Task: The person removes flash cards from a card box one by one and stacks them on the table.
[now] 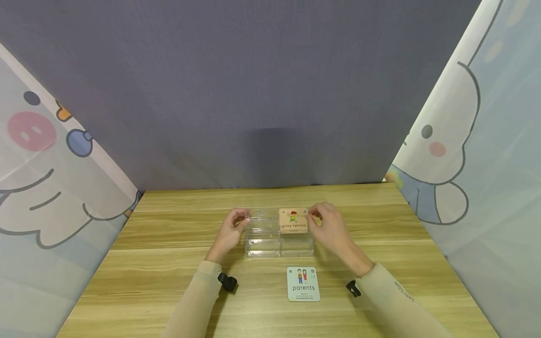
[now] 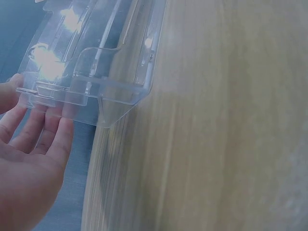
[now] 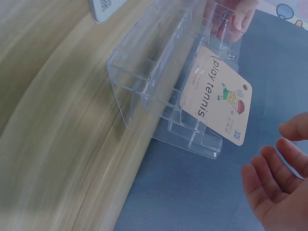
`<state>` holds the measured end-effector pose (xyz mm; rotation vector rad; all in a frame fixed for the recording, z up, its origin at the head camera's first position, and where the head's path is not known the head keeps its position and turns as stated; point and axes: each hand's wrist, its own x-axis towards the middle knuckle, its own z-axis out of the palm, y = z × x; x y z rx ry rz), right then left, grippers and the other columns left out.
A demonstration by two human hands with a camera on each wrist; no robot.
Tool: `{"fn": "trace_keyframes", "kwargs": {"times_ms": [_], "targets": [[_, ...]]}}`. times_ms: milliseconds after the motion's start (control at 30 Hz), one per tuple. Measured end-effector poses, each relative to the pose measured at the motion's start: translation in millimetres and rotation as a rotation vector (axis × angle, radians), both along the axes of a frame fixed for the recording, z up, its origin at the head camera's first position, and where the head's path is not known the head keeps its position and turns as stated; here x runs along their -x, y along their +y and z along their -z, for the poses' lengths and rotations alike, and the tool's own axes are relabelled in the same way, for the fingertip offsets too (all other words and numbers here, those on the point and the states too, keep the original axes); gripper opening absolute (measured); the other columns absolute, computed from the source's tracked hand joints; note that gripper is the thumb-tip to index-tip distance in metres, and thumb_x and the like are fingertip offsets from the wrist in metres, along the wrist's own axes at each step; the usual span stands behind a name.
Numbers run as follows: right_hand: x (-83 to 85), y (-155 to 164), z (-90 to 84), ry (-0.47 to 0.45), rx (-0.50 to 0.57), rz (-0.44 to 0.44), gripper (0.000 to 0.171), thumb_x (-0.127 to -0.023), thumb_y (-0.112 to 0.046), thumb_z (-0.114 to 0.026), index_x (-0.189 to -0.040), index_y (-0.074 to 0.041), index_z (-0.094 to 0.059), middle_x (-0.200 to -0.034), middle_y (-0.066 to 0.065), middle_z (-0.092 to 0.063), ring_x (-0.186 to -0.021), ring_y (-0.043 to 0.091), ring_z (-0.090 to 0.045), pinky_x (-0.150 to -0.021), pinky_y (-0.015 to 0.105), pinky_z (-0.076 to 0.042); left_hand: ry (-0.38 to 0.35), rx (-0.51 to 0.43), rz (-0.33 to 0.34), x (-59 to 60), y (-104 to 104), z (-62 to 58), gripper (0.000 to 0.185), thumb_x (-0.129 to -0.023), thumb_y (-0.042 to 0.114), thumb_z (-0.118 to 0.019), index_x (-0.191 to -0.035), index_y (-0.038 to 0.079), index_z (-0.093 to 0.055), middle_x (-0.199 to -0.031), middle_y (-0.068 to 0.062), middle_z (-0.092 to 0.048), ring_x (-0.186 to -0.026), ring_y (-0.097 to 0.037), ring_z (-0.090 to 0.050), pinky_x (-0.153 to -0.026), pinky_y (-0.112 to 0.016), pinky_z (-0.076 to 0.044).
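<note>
A clear plastic tiered rack stands on the table, its shelves in two columns. My left hand holds its upper left edge, thumb in front and fingers behind the plastic. An orange "play tennis" card leans in the upper right part of the rack. Beside that card is my right hand; in the right wrist view its bent fingers are apart from the card, with nothing between them and the thumb.
A pale "parents" card lies face up on the wooden table, in front of the rack. Behind the table rises a dark grey panel. Cartoon-printed curtains hang at both sides.
</note>
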<state>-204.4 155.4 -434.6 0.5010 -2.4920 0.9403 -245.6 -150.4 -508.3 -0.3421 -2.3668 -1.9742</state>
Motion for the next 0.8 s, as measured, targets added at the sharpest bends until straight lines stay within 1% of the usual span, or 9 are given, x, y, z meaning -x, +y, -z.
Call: {"fn": "trace_keyframes", "kwargs": {"times_ms": [167, 300, 467, 667, 733, 800], "targets": [[3.9, -2, -1.6, -0.02, 0.005, 0.018, 0.013, -0.09, -0.01, -0.075, -0.1, -0.004, -0.071, -0.094, 0.007, -0.066, -0.088, 0.027, -0.061, -0.075, 0.039, -0.053, 0.007, -0.002, -0.006, 0.2, 0, 0.0, 0.028, -0.102, 0.002, -0.059, -0.129, -0.005, -0.056, -0.127, -0.021, -0.06, -0.118, -0.034, -0.057, -0.099, -0.032, -0.05], [7.3, -2, -0.9, -0.002, 0.012, 0.008, 0.014, -0.09, -0.01, -0.075, -0.101, -0.002, -0.07, -0.096, 0.009, -0.066, -0.089, 0.027, -0.061, -0.076, 0.04, -0.053, 0.004, -0.007, -0.008, -0.5, 0, -0.8, 0.029, -0.102, 0.0, -0.059, -0.129, -0.007, -0.055, -0.127, -0.022, -0.06, -0.118, -0.034, -0.057, -0.096, -0.027, -0.05], [11.5, -1, 0.8, 0.017, 0.006, -0.005, 0.014, -0.091, -0.01, -0.074, -0.101, -0.002, -0.07, -0.097, 0.009, -0.066, -0.089, 0.029, -0.062, -0.077, 0.041, -0.054, 0.008, -0.014, -0.007, 0.0, 1, 0.8, 0.029, -0.101, 0.0, -0.059, -0.129, -0.007, -0.055, -0.127, -0.023, -0.06, -0.119, -0.036, -0.057, -0.096, -0.025, -0.049], [16.5, -2, 1.9, -0.014, 0.011, 0.003, 0.017, -0.092, -0.011, -0.072, -0.105, -0.001, -0.07, -0.099, 0.009, -0.065, -0.093, 0.03, -0.061, -0.078, 0.042, -0.053, 0.005, -0.023, 0.0, 0.1, 1, 0.8, 0.028, -0.102, 0.003, -0.06, -0.129, -0.005, -0.056, -0.128, -0.023, -0.059, -0.12, -0.037, -0.056, -0.095, -0.024, -0.049], [18.1, -2, 1.9, -0.025, 0.014, 0.003, 0.018, -0.092, -0.012, -0.072, -0.106, -0.001, -0.07, -0.1, 0.009, -0.065, -0.094, 0.029, -0.061, -0.079, 0.043, -0.053, -0.01, -0.016, 0.005, 0.2, 0, -0.6, 0.03, -0.102, 0.002, -0.058, -0.131, -0.007, -0.055, -0.131, -0.025, -0.057, -0.122, -0.039, -0.055, -0.098, -0.028, -0.048], [19.9, -2, 2.5, -0.037, 0.013, 0.004, 0.019, -0.093, -0.012, -0.072, -0.107, -0.001, -0.069, -0.101, 0.009, -0.066, -0.095, 0.029, -0.061, -0.081, 0.043, -0.054, -0.022, -0.014, 0.016, -3.9, 1, -8.5, 0.031, -0.103, 0.0, -0.057, -0.132, -0.009, -0.053, -0.132, -0.028, -0.055, -0.123, -0.041, -0.053, -0.101, -0.035, -0.048]]}}
